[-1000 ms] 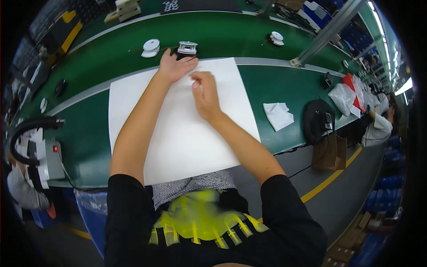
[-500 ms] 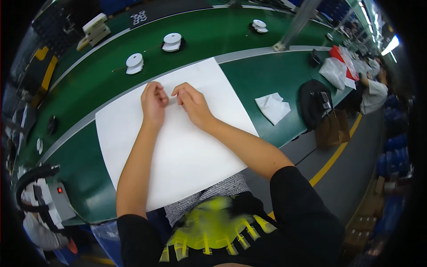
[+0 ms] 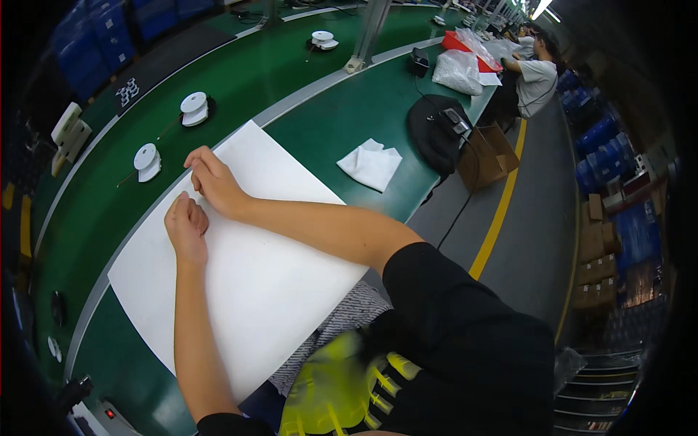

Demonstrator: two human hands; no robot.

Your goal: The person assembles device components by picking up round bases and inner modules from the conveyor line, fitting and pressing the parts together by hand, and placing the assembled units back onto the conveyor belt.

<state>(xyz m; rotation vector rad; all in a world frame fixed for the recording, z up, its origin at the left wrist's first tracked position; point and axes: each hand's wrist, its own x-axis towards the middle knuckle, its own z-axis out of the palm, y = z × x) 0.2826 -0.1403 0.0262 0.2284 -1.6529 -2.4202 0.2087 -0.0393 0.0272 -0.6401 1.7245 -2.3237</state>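
Observation:
A large white sheet (image 3: pixel 280 291) lies over the green bench in front of me, its near edge by my lap. My left hand (image 3: pixel 187 227) rests on the far part of the sheet, fingers curled in, with nothing seen in it. Just beyond it and slightly to the right, my right hand (image 3: pixel 217 185) has its fingers bent and pressed together; no object shows in it, though its palm is hidden. The two hands are close together. Right of the sheet lies a crumpled white cloth (image 3: pixel 371 165).
Beyond the bench runs a green conveyor (image 3: pixel 251 80) carrying several white spool-shaped parts (image 3: pixel 194 107). A metal post (image 3: pixel 371 33) stands at the bench's far edge. On the right are a black cushion-like item (image 3: pixel 429 134), plastic bags (image 3: pixel 458 71), a cardboard box (image 3: pixel 487 156) and a seated person (image 3: pixel 536 83).
The view has swung to the right, so the bench and conveyor appear shifted left. My hands have come nearer each other, with the right now farther forward than the left.

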